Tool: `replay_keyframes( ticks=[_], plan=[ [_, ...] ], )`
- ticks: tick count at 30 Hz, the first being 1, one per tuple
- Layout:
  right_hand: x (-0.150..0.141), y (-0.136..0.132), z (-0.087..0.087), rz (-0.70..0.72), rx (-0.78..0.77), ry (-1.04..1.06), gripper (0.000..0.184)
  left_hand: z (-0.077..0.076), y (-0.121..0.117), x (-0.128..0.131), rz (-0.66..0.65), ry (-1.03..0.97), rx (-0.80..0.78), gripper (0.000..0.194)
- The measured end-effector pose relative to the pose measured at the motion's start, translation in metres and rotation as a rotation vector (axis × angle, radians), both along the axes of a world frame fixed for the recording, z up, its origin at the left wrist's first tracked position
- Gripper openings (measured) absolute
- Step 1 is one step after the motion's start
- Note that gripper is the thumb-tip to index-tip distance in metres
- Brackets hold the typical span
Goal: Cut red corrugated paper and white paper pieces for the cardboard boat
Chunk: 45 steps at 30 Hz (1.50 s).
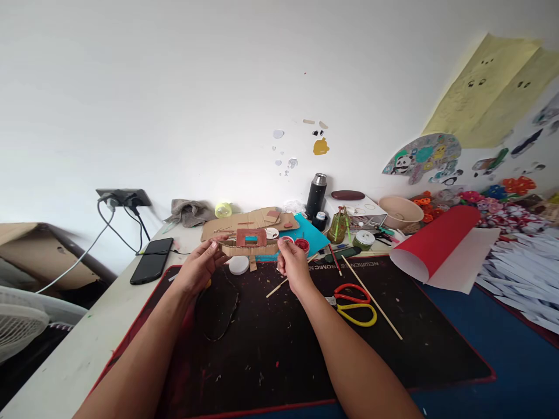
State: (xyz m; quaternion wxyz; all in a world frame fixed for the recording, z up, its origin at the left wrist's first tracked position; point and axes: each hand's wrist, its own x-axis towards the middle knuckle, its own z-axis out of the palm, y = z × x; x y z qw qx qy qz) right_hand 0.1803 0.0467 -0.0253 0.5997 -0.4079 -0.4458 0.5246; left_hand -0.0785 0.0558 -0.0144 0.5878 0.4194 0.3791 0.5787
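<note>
Both slender bare forearms [152,337] stretch forward, angling inward, with the bare left hand [198,266] and bare right hand [294,265] roughly level, fingers [210,249] pinched!

The cardboard piece [250,249] at the far middle shows bare, ridged brown board with a matt red-brown coat on its raised frame. Under it, the dark mat [279,355] looks like matt fabric, flecked with scraps. To its right, the scissors [374,317] have smooth, shiny plastic handles, beside a plain wooden stick [373,299]. Far off, the black flask [316,201] ends in polished metal; far left, the grey cloth [191,213] looks soft and rough, the phone [151,262] glossy. Right, the red sheet [445,238] is smooth paper.
</note>
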Motion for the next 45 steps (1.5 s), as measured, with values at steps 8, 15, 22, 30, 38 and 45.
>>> replay_keyframes(
  ticks=[8, 15, 22, 30, 38, 45],
  plan=[
    [0.0, 0.002, -0.003, -0.038, -0.008, -0.031, 0.075, 0.002, -0.001, 0.004, 0.053, 0.051, 0.028, 0.057],
    [0.002, 0.003, -0.005, -0.054, -0.013, -0.046, 0.073, -0.001, 0.002, 0.005, 0.116, 0.085, 0.024, 0.055],
    [0.002, 0.005, -0.007, -0.072, -0.02, -0.05, 0.075, 0.002, 0.0, 0.007, 0.109, 0.082, 0.036, 0.054],
    [0.004, 0.005, -0.008, -0.057, 0.004, -0.032, 0.066, 0.005, -0.001, 0.007, 0.07, 0.093, -0.001, 0.05],
    [0.005, 0.002, -0.002, -0.004, 0.0, -0.008, 0.057, 0.001, 0.001, 0.007, 0.125, 0.051, -0.023, 0.055],
    [0.005, -0.002, 0.002, 0.04, -0.029, 0.007, 0.057, -0.001, 0.002, 0.007, 0.145, 0.033, -0.009, 0.053]
  ],
)
